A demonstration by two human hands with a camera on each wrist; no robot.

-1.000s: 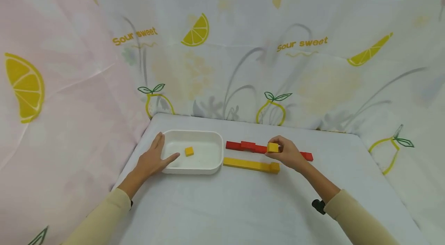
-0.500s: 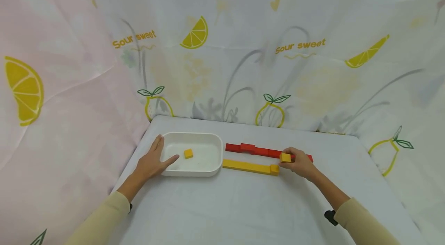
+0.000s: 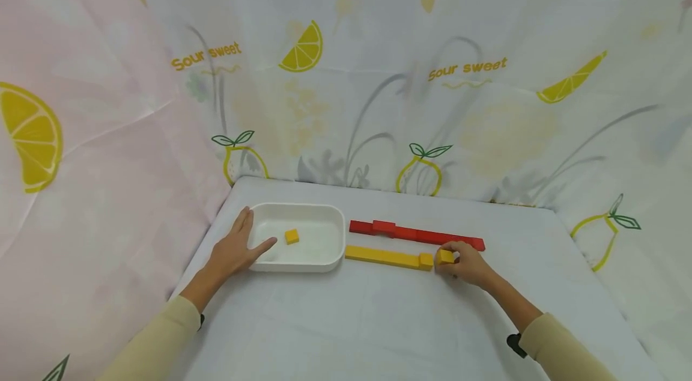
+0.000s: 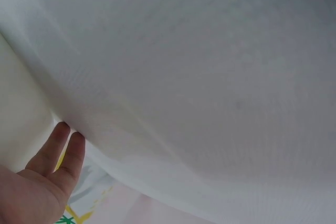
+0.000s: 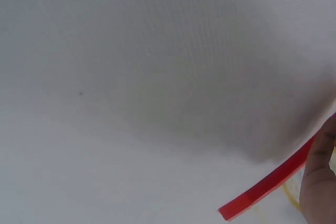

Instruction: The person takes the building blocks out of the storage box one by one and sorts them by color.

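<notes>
My right hand pinches a yellow block between thumb and fingers, low over the table. Just left of it, a row of yellow blocks ends in a raised yellow block. Straight fingers of my left hand rest along the left end of a white tray, its thumb reaching over the near rim. Inside the tray lies one yellow block. In the right wrist view, part of my right hand shows at the edge; the pinched block is hidden there.
Behind the yellow row runs a line of red blocks, with one taller red block near its left end. A white cloth covers the table. Lemon-print curtains stand at the back and sides.
My right hand has carried the yellow block from over the red row, right and then toward me, down beside the yellow row's right end. My left hand has stayed at the tray.
</notes>
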